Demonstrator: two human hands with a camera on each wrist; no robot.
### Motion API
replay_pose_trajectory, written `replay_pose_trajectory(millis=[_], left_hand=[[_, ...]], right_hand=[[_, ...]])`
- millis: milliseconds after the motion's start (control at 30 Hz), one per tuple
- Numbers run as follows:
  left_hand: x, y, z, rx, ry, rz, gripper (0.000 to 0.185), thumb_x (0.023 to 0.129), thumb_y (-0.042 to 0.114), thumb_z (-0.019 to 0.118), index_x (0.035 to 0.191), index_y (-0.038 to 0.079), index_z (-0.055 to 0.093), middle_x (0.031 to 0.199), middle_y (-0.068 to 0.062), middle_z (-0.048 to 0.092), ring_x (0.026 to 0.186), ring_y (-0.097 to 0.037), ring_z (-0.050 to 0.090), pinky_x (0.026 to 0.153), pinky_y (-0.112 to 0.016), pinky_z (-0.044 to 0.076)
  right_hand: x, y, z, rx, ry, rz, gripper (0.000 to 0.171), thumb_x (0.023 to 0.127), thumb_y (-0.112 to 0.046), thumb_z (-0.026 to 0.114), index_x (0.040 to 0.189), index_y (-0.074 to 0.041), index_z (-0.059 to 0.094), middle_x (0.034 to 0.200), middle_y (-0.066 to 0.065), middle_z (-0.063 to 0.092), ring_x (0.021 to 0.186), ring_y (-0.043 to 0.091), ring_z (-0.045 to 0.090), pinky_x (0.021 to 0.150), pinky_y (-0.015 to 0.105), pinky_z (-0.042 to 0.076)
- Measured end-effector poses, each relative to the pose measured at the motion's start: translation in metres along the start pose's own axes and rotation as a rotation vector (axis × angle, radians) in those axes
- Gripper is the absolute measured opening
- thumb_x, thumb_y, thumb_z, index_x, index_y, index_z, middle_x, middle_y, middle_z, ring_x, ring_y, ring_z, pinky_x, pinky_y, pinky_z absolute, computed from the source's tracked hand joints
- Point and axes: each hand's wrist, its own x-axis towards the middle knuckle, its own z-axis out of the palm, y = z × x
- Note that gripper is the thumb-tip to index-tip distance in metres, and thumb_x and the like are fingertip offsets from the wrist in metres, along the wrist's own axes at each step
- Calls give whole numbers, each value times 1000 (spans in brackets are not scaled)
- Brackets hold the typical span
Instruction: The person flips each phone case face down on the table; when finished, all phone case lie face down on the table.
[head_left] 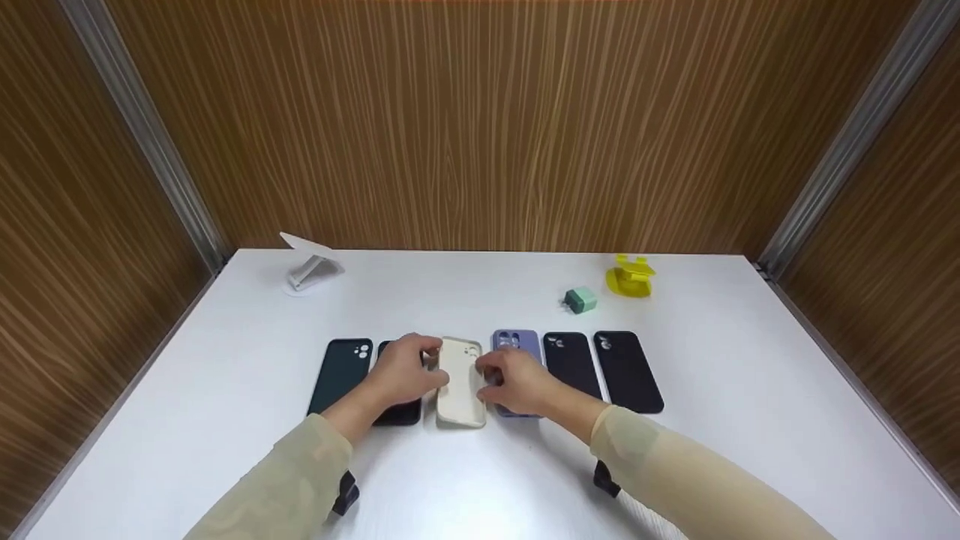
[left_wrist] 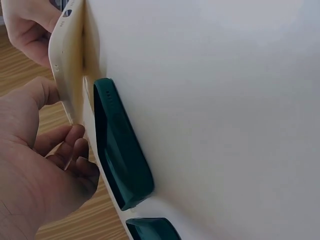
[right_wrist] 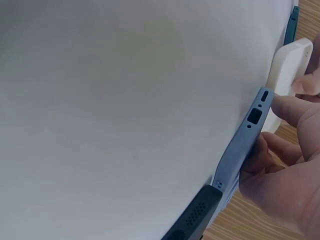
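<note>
Where wood-grain panels (head_left: 480, 150) enclose the back and both sides, a white bench (head_left: 180, 420) carries all the items that I can see from beside the person. Two pale sleeves (head_left: 285, 480) extend over the near side of the bench, one per arm. The left hand (head_left: 405, 371) grips the left long edge of the cream phone case (head_left: 460, 390) with thumb and fingers. The right hand (head_left: 521, 382) is positioned opposite, its grip closed at the right long edge of the same case.

The cream case is located mid-row, between the hands, and sits tilted; I cannot tell whether any edge of it touches the bench. To its left lie a second dark case (head_left: 400, 414), partly covered by the left hand, and a dark green case (head_left: 341, 375), outermost. To its right lie, in order, a lavender case (head_left: 517, 339), partly under the right hand, a black case (head_left: 571, 364) and an outer black case (head_left: 628, 375).

Behind the row: a white folding stand (head_left: 307, 271) at far left, a yellow stand (head_left: 630, 281) at far right, and a green plug adapter (head_left: 582, 300) just beside the latter.
</note>
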Motion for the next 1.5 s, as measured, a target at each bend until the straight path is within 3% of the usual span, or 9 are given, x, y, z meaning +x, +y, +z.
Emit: replay_pose_trajectory(millis=[200, 400, 600, 700, 800, 967, 1067, 1300, 1500], left_hand=[[-1, 4, -1, -11, 10, -1, 58, 83, 9, 77, 139, -1, 67, 121, -12, 68, 109, -26, 62, 101, -43, 52], [-2, 5, 0, -53, 26, -16, 60, 84, 9, 77, 141, -1, 65, 123, -12, 67, 107, -27, 61, 99, -42, 52], [-3, 4, -1, -62, 26, -16, 60, 84, 7, 77, 142, -1, 64, 126, -13, 66, 108, -26, 61, 99, -41, 52], [-3, 4, -1, -69, 26, -23, 59, 84, 4, 76, 142, -1, 65, 127, -13, 66, 103, -23, 62, 94, -38, 54], [-2, 4, 0, -112, 23, -39, 58, 84, 2, 74, 142, 0, 65, 127, -14, 67, 96, -18, 63, 86, -33, 55], [-2, 3, -2, -263, 17, -89, 57, 85, 0, 72, 142, 1, 65, 128, -12, 68, 88, -15, 65, 75, -27, 56], [-3, 1, -4, -363, 4, -110, 57, 87, 2, 77, 143, 1, 64, 129, -11, 68, 91, -17, 67, 78, -28, 56], [-4, -1, -6, -548, -61, -140, 61, 89, 7, 80, 148, 5, 61, 138, -11, 67, 117, -25, 66, 95, -33, 55], [-4, -2, -5, -648, -102, -115, 64, 89, 6, 81, 149, 5, 60, 144, -13, 64, 138, -36, 54, 102, -35, 53]], right_hand=[[-1, 0, 1, -18, 43, -26, 46, 89, -11, 85, 132, 1, 70, 121, 13, 69, 110, 30, 63, 100, 49, 53], [1, -2, 1, -41, 25, -69, 46, 92, -8, 80, 135, 0, 68, 124, 12, 71, 119, 33, 64, 106, 50, 50], [4, -5, 1, -52, 1, -85, 46, 92, -6, 79, 135, 2, 67, 118, 11, 74, 102, 25, 65, 93, 45, 54], [5, -6, 1, -58, 7, -100, 47, 90, -5, 80, 134, 4, 67, 114, 9, 75, 91, 21, 65, 82, 39, 55], [6, -7, 0, -32, 9, -90, 49, 87, -4, 83, 133, 5, 67, 112, 10, 77, 90, 21, 67, 80, 37, 56], [10, -10, -5, 117, -18, 15, 50, 89, -4, 82, 135, 5, 65, 113, 13, 77, 101, 25, 71, 89, 42, 58], [11, -10, -9, 238, -45, 90, 43, 96, -6, 75, 138, 3, 65, 115, 14, 77, 104, 27, 73, 91, 42, 60], [13, -8, -15, 569, -92, 307, 45, 104, -20, 67, 145, -2, 62, 115, 11, 76, 102, 24, 73, 89, 39, 59], [14, -9, -15, 788, -96, 383, 53, 104, -22, 68, 150, 0, 54, 119, 12, 74, 103, 25, 72, 86, 36, 59]])
